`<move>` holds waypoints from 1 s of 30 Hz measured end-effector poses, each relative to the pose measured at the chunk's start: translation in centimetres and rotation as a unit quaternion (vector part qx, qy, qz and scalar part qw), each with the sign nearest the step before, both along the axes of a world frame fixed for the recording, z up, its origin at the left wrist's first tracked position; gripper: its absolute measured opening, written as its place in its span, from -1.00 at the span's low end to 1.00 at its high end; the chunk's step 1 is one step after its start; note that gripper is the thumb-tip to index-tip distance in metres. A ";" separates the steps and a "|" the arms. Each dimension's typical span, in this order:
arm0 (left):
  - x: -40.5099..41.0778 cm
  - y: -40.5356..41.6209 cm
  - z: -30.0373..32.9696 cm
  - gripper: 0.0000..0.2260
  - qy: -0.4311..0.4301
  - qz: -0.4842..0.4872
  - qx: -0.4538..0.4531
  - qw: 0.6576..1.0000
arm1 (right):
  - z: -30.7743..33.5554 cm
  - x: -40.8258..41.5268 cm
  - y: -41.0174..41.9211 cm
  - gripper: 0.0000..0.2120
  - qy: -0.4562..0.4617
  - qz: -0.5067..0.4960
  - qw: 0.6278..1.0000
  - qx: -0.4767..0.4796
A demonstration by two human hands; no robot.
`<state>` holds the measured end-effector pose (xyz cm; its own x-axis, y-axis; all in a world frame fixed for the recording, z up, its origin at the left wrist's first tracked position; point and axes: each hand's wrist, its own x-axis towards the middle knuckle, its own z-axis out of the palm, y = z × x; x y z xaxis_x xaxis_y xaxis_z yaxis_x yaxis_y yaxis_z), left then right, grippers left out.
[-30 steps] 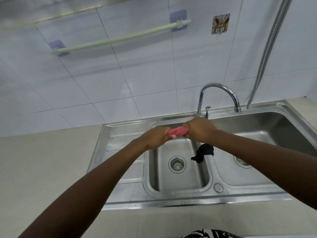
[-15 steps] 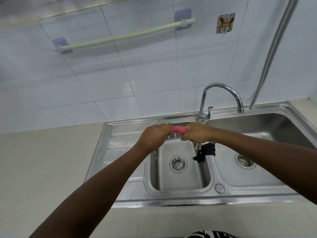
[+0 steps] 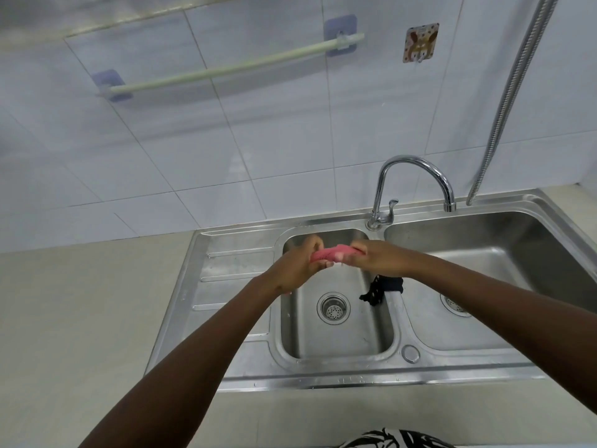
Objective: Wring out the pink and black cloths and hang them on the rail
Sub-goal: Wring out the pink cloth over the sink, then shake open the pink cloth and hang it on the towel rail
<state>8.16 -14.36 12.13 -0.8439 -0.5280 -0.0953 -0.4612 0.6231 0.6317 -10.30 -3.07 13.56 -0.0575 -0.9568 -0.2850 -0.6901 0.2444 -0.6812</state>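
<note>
A twisted pink cloth [image 3: 332,252] is stretched between my left hand [image 3: 297,266] and my right hand [image 3: 376,258], both gripping it above the small left basin of the steel sink [image 3: 232,318]. The black cloth [image 3: 382,287] lies draped over the divider between the two basins, just below my right wrist. A pale green rail [image 3: 232,67] is fixed on the tiled wall high at the upper left, with nothing on it.
A chrome tap [image 3: 407,185] arches behind the basins, its spout over the right basin. A metal hose [image 3: 510,92] hangs down the wall at the right. A small sticker hook [image 3: 420,43] sits right of the rail. Beige counter surrounds the sink.
Both hands have stayed on the pink cloth and twisted it, my left hand rolling over and dropping slightly. The view has shifted a little, so the sink sits further right and lower.
</note>
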 end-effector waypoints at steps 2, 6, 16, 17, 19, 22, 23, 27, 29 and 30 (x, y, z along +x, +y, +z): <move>0.3 0.3 0.1 -0.74 0.021 0.019 0.078 0.997 | -0.3 -0.2 0.5 -0.64 0.002 -0.014 1.000 -0.026; 0.8 0.4 0.3 -0.79 0.051 0.054 0.187 0.980 | -1.0 -0.8 1.2 -0.85 0.011 -0.056 0.995 -0.087; 0.4 2.0 1.6 -0.81 0.078 0.061 0.213 0.972 | -1.1 -0.6 1.9 -0.91 -0.043 -0.188 0.958 -0.212; 0.3 2.1 1.8 -0.82 0.064 0.066 0.202 0.975 | -0.9 -0.6 1.9 -0.91 -0.051 -0.196 0.953 -0.223; 0.2 2.2 2.2 -0.78 0.046 0.065 0.188 0.979 | -0.3 -0.7 1.9 -0.94 -0.076 -0.219 0.941 -0.247; -0.2 2.3 2.2 -0.72 0.033 0.040 0.128 0.990 | 0.7 -0.6 2.0 -0.94 -0.119 -0.234 0.926 -0.271; -0.4 2.2 2.0 -0.69 0.020 0.040 0.095 0.994 | 0.9 -0.6 1.9 -0.92 -0.122 -0.231 0.925 -0.274; -0.7 2.3 2.2 -0.64 0.042 0.067 0.100 0.992 | 2.1 -1.0 1.9 -0.90 -0.153 -0.191 0.937 -0.248; -0.7 2.3 2.9 -0.69 0.072 0.092 0.140 0.983 | 2.7 -1.5 2.2 -0.78 -0.154 -0.151 0.950 -0.228; -0.7 2.3 3.3 -0.73 0.090 0.105 0.162 0.977 | 2.9 -1.7 2.3 -0.72 -0.152 -0.134 0.955 -0.217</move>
